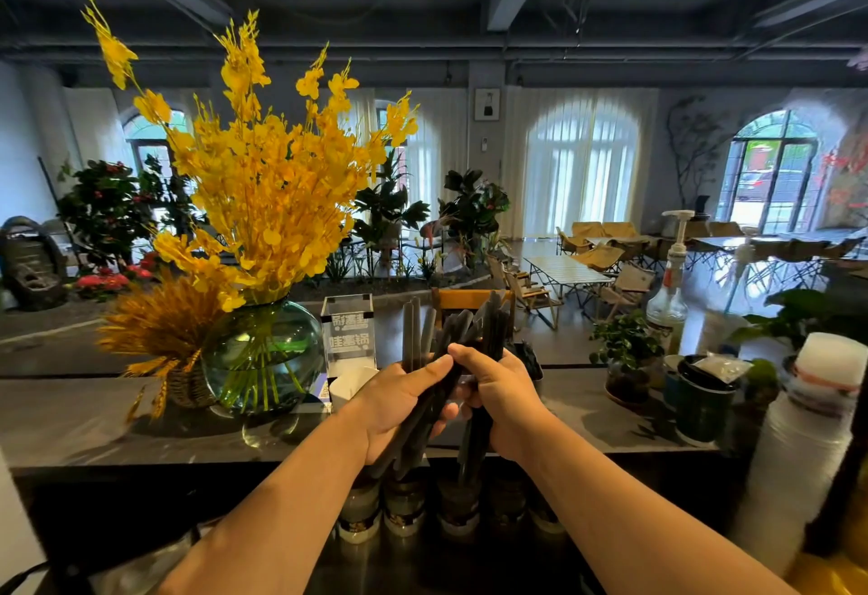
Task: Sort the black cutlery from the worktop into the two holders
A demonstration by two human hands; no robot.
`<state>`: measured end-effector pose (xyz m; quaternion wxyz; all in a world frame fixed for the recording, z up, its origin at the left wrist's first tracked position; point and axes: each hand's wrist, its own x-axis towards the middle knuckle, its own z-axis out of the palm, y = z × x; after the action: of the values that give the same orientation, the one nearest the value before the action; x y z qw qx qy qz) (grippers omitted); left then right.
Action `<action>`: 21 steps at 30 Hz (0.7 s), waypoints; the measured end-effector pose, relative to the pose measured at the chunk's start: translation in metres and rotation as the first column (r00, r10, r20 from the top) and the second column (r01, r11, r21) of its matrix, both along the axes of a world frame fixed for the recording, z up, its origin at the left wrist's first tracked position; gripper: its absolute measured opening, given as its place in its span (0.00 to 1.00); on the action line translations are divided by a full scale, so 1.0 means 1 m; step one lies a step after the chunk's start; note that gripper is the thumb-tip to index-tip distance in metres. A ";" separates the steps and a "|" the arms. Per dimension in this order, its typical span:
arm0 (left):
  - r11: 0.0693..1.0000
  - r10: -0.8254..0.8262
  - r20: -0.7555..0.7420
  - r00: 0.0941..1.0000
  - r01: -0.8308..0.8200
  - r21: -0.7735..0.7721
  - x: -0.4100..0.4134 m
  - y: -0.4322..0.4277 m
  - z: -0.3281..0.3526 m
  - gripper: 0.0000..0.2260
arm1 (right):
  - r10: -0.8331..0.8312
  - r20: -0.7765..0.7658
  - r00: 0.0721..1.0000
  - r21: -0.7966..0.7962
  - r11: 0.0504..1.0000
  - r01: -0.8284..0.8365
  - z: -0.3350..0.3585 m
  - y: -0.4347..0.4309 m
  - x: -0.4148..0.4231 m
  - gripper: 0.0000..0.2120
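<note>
Left hand, right hand: my fingers curled tight round black cutlery bundle, held above worktop. Pieces splay loosely. Splitting bundle could drop some, striking glass vase. Holders not identifiable.

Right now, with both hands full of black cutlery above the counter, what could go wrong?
1. The black cutlery fans out loosely and crosses between the left hand and the right hand. A piece could slip out and drop among the jars below the counter edge.
2. The upper ends stick up close to the clear box and the glass vase. A careless swing to the left might knock either one.
</note>
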<state>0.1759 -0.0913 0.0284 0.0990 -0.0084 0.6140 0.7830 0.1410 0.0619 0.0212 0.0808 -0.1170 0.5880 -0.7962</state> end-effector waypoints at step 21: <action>0.988 -0.154 0.161 0.975 0.155 0.005 -0.003 -0.023 0.014 0.23 | -0.009 -0.079 0.997 0.122 0.992 0.018 0.004 0.017 -0.013 0.14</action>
<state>0.1732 -0.1139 0.0419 0.2088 -0.0243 0.6057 0.7674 0.1282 0.0794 0.0254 0.0593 -0.1389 0.6393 -0.7540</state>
